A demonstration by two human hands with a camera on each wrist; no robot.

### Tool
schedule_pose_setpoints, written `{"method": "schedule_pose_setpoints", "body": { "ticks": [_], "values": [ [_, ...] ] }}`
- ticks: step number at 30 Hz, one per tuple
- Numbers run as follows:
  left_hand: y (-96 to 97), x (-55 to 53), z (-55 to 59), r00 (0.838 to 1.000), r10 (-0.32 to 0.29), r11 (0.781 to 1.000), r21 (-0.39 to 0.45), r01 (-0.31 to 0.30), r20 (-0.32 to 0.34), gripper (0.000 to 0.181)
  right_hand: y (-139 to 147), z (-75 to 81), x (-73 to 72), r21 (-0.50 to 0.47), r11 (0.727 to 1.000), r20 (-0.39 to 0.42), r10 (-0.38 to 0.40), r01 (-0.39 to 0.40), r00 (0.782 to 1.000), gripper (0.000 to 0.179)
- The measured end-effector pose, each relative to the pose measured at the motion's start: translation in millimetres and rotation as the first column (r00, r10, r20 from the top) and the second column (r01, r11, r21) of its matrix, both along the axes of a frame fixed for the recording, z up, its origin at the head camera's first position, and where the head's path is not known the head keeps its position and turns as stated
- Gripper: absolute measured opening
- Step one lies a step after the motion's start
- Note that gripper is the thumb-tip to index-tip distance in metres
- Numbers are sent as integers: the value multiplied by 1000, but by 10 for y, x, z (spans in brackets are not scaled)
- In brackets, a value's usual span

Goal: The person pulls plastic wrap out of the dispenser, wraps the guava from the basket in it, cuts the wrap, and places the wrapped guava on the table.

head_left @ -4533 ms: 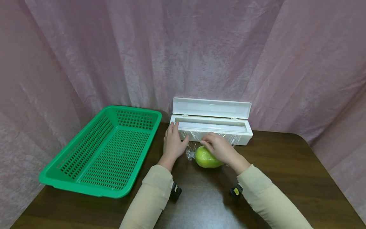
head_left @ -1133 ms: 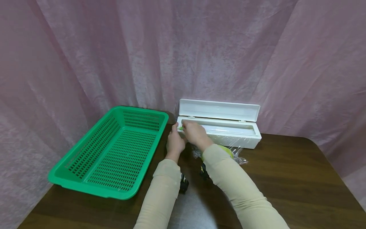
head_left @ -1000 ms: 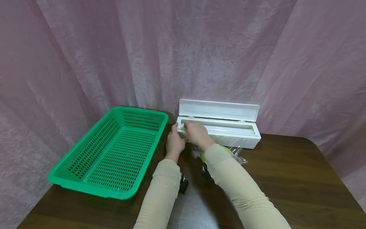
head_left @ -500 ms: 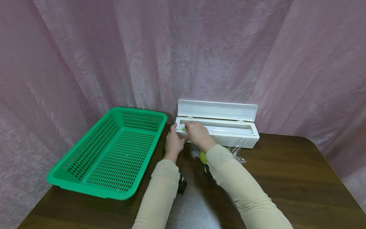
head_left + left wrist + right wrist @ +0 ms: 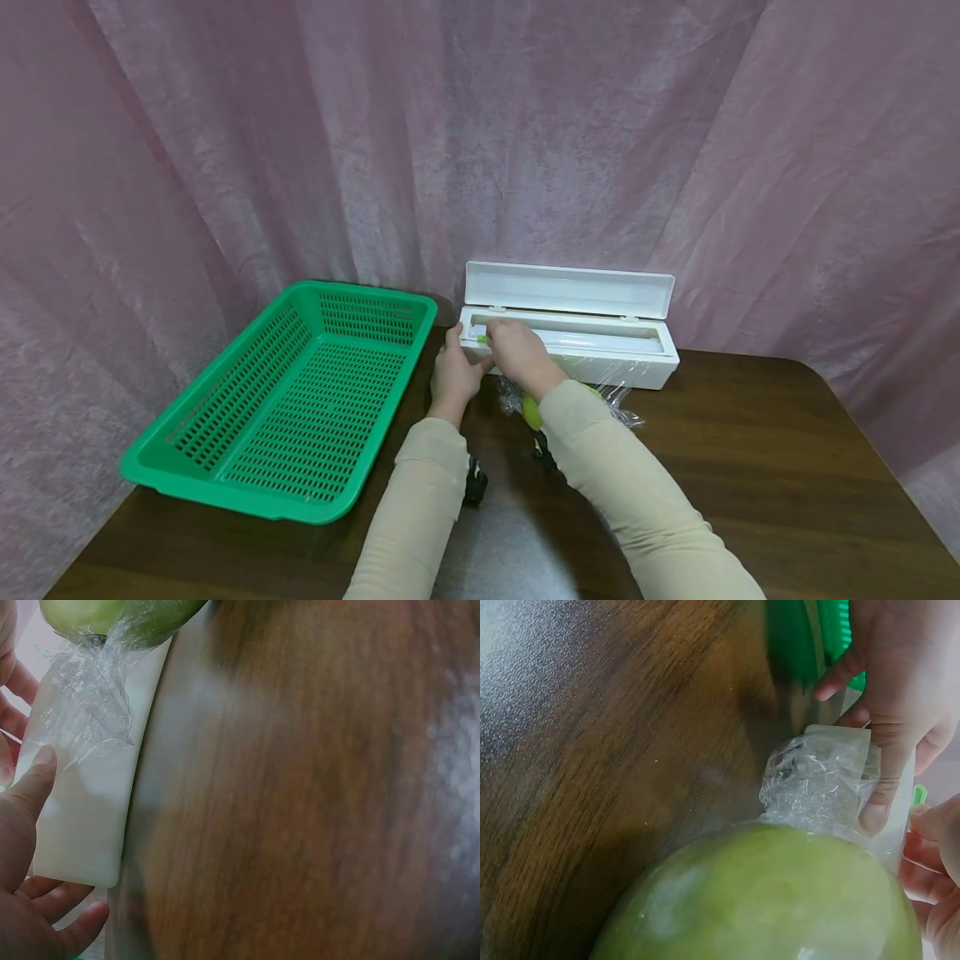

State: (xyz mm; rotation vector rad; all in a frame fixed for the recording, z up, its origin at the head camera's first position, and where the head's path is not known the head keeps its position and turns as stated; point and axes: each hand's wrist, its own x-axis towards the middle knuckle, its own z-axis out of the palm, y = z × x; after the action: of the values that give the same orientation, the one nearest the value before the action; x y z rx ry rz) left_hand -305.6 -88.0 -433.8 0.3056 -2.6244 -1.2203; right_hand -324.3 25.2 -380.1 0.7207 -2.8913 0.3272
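A white cling film box (image 5: pixel 663 365) stands at the table's back with its lid (image 5: pixel 570 287) raised and a film roll (image 5: pixel 596 342) inside. My left hand (image 5: pixel 455 377) holds the box's left end, thumb on the front face, other fingers round the end. Between thumb and fingertips my right hand (image 5: pixel 519 352) pinches a small green slide cutter (image 5: pixel 482 339) at the left of the box's front edge. A green round fruit (image 5: pixel 772 900) lies before the box, with bunched cling film (image 5: pixel 810 776) at its side. In the head view my right sleeve hides most of the fruit.
A green plastic basket (image 5: pixel 382 446) with slotted walls stands on the left of the brown wooden table (image 5: pixel 765 467). A pink curtain (image 5: pixel 570 125) hangs right behind the box. Loose film (image 5: pixel 626 408) sticks out to the right of the fruit.
Earlier my right hand was on the fruit; it has gone to the box's left end and pinches the cutter, which has slid slightly right. My left hand has taken hold of the box end.
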Motion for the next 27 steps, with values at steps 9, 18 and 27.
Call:
{"method": "schedule_pose_setpoints", "body": {
  "ticks": [9,18,27],
  "values": [
    [-1,-3,3,1000,-8,1000,-7,8,17,84,16,48,30,8,1000,5,12,-12,1000,10],
    [-4,-18,-11,1000,-12,1000,-1,12,19,87,50,44,17,17,999,-9,42,-42,999,5],
    [-5,-13,-4,1000,-5,1000,-3,5,28,89,91,38,-11,5,998,7,68,-68,998,7]
  ]
}}
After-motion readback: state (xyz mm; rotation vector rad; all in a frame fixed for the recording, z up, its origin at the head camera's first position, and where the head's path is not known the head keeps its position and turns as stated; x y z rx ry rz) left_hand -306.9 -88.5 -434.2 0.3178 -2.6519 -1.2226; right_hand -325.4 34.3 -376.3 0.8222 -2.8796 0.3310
